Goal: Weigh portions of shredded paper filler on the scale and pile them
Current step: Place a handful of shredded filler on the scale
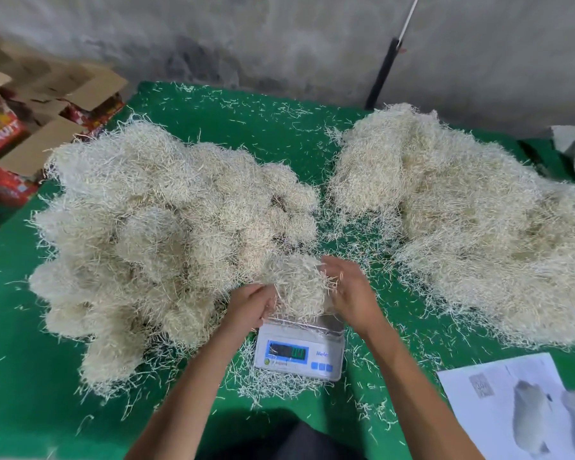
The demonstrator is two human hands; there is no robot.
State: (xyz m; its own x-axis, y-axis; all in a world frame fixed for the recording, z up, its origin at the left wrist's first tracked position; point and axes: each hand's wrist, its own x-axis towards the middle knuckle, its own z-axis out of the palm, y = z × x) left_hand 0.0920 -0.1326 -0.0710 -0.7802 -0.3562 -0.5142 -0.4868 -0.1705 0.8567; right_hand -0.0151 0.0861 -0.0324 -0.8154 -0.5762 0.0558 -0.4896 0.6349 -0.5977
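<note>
While a pale straw-coloured clump of shredded paper filler [301,287] is sitting on the steel platform of the small white digital scale [299,350], both hands are closing in on it from either side. The left hand [249,305] is pressing against the clump's left flank with its fingers curled into the strands, gripping them. The right hand [349,290] is cupping the right flank, fingers bent and tangled in loose shreds. The scale's dark display is glowing with green digits too blurred to read.

To the left, touching the clump, a big lumpy heap of rounded filler portions [160,240] is spreading toward the far left edge. To the right, well apart, a second large loose mound of filler [462,234] is lying. Stray shreds are littering the green felt-covered worktop [253,127] all around. At the near right a white printed paper sheet [518,406] is lying flat. Beyond the far left edge, open brown cardboard boxes [47,127] are standing.
</note>
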